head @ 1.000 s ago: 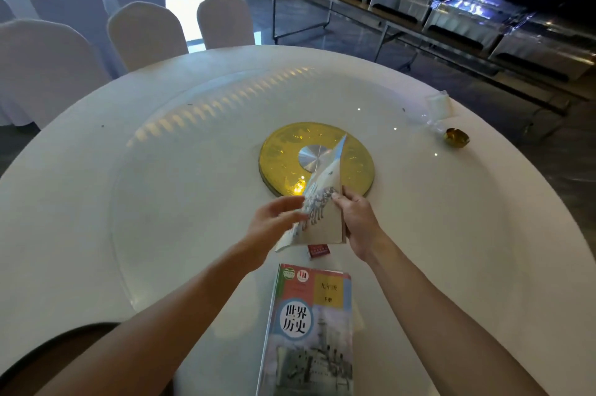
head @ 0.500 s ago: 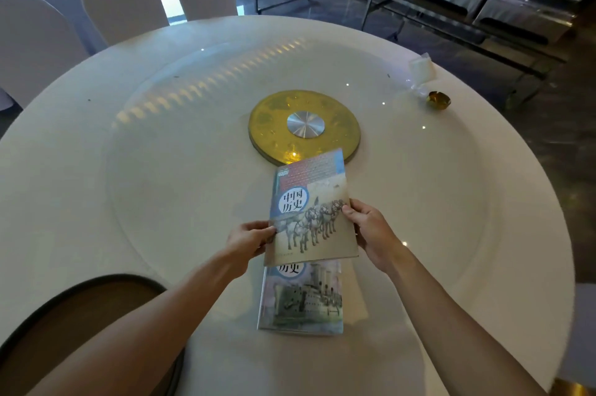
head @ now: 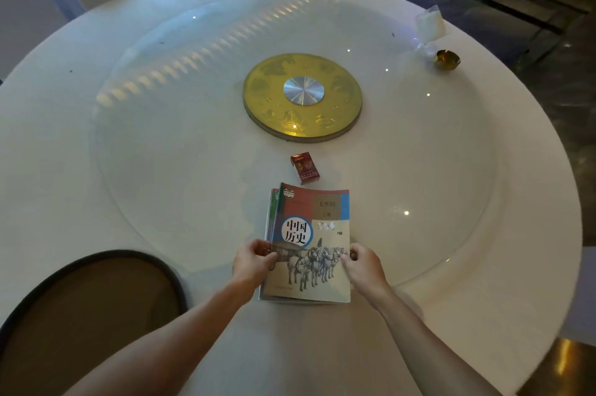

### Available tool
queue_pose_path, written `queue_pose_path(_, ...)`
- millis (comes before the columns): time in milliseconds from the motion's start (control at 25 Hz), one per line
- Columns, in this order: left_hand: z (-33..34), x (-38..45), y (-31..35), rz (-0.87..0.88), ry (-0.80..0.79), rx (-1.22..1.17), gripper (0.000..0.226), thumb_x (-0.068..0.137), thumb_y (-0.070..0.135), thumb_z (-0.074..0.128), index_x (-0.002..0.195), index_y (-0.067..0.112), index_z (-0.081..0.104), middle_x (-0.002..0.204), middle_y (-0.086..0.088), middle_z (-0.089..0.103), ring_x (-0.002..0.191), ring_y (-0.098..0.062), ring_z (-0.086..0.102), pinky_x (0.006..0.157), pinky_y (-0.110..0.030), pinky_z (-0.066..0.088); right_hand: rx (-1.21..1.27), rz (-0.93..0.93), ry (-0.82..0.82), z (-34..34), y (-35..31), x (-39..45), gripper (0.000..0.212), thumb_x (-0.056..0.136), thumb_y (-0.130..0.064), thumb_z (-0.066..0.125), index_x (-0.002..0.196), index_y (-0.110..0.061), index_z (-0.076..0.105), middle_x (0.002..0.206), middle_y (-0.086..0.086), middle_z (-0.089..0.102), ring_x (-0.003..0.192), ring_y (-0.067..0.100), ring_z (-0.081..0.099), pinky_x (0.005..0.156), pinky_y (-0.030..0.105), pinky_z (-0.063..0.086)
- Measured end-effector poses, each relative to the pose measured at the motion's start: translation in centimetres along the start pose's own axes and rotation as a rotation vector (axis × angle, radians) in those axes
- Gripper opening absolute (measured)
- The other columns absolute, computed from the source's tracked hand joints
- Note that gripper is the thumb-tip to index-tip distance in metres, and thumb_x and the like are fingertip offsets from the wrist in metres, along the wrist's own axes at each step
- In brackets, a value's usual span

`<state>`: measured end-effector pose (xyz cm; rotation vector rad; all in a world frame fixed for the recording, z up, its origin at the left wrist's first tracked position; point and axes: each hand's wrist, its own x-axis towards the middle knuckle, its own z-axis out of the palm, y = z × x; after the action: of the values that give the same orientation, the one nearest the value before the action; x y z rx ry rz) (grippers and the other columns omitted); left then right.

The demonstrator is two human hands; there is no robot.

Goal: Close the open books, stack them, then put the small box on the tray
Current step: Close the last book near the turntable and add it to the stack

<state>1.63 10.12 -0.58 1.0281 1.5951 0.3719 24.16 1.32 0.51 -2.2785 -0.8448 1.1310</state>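
A closed history book with horses on its cover [head: 311,234] lies on top of a second closed book, of which only the left edge [head: 269,218] shows. My left hand [head: 253,261] grips the stack's left edge and my right hand [head: 362,263] holds its right edge. A small red box [head: 304,168] lies flat on the glass just beyond the books. A brown oval tray with a dark rim [head: 87,318] sits at the near left of the table, apart from both hands.
The books rest on a glass turntable over a round white table [head: 516,202], with a gold disc [head: 303,95] at its centre. A small gold dish [head: 446,60] and a clear packet [head: 429,23] sit far right. Covered chairs stand beyond the far left edge.
The horse-cover book was held up, closed and carried toward me; it now lies squarely over the other book. The red box, hidden before, is in plain sight.
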Motion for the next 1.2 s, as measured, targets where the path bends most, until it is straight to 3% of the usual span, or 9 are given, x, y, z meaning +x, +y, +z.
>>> queue_pose_path(80,-0.1,-0.2,-0.9,0.006,0.040,0.054,0.011,0.084,0.012,0.072,0.094,0.016,0.069,0.076,0.000,0.073,0.061,-0.008,0.065,0.043,-0.013,0.043,-0.073,-0.014,0.002,0.8,0.4,-0.2,0.017,0.099,-0.013,0.059,0.098,0.001,0.068,0.093,0.014,0.073,0.087,0.031,0.067,0.072,0.037,0.048)
queue_pose_path(240,-0.5,-0.6,-1.4,0.018,0.062,0.118,0.024,0.084,0.018,0.074,0.103,0.019,0.059,0.085,-0.002,0.072,0.070,-0.011,0.069,0.050,-0.021,0.044,-0.174,-0.051,0.045,1.9,0.6,-0.7,0.016,0.099,-0.014,0.059,0.097,-0.002,0.068,0.096,0.014,0.071,0.091,0.032,0.067,0.078,0.042,0.053)
queue_pose_path(360,-0.7,-0.5,-1.5,0.080,0.013,0.172,0.030,0.087,0.021,0.071,0.114,0.027,0.060,0.082,0.005,0.071,0.069,-0.007,0.070,0.048,-0.016,0.045,-0.198,-0.083,0.073,2.1,0.5,-0.7,0.006,0.098,-0.014,0.061,0.099,-0.011,0.066,0.090,0.004,0.061,0.090,0.026,0.061,0.074,0.035,0.047)
queue_pose_path(480,-0.7,-0.2,-1.8,0.121,0.014,0.221,0.030,0.087,0.025,0.071,0.116,0.028,0.066,0.088,0.002,0.072,0.071,-0.008,0.071,0.048,-0.012,0.045,-0.113,-0.089,0.068,1.6,0.0,-0.5,0.024,0.096,-0.013,0.062,0.117,-0.018,0.070,0.086,0.001,0.068,0.082,0.024,0.067,0.069,0.036,0.053)
queue_pose_path(640,-0.7,0.2,-2.1,0.145,0.016,0.252,0.045,0.088,0.026,0.072,0.132,0.025,0.060,0.112,-0.006,0.068,0.087,-0.018,0.071,0.063,-0.025,0.054,-0.181,-0.071,0.072,1.5,-0.5,0.0,0.035,0.098,-0.017,0.061,0.132,-0.022,0.067,0.104,0.006,0.071,0.097,0.026,0.069,0.084,0.042,0.059)
queue_pose_path(760,-0.5,0.7,-1.5,0.115,-0.035,0.270,0.039,0.088,0.019,0.067,0.127,0.021,0.067,0.098,0.002,0.072,0.077,-0.011,0.071,0.058,-0.023,0.055,-0.256,0.023,0.084,2.3,-0.5,0.4,0.022,0.099,-0.024,0.060,0.116,-0.016,0.071,0.109,0.009,0.072,0.103,0.029,0.068,0.087,0.043,0.059)
queue_pose_path(880,-0.4,1.1,-1.2,0.102,-0.047,0.288,0.032,0.085,0.014,0.063,0.114,0.022,0.075,0.079,0.014,0.070,0.057,-0.001,0.064,0.040,-0.007,0.040,-0.178,0.148,0.026,2.4,-0.9,1.0,0.020,0.096,-0.021,0.059,0.096,-0.009,0.074,0.099,0.013,0.078,0.094,0.033,0.072,0.080,0.043,0.058)
queue_pose_path(1040,-0.3,1.9,-0.3,0.093,-0.057,0.261,0.029,0.083,0.016,0.067,0.110,0.023,0.077,0.079,0.014,0.072,0.055,-0.001,0.065,0.041,-0.008,0.040,-0.176,0.141,0.017,1.8,-1.6,2.4,0.020,0.093,-0.019,0.061,0.089,-0.003,0.073,0.092,0.016,0.077,0.091,0.037,0.071,0.071,0.040,0.054)
queue_pose_path(1200,-0.9,3.3,1.6,0.047,-0.066,0.272,0.028,0.082,0.025,0.066,0.110,0.025,0.071,0.089,0.009,0.076,0.062,0.002,0.066,0.047,-0.016,0.048,-0.210,0.176,0.006,0.9,-2.7,3.7,0.028,0.087,-0.033,0.062,0.066,-0.015,0.056,0.069,0.004,0.063,0.065,0.026,0.057,0.058,0.032,0.038)
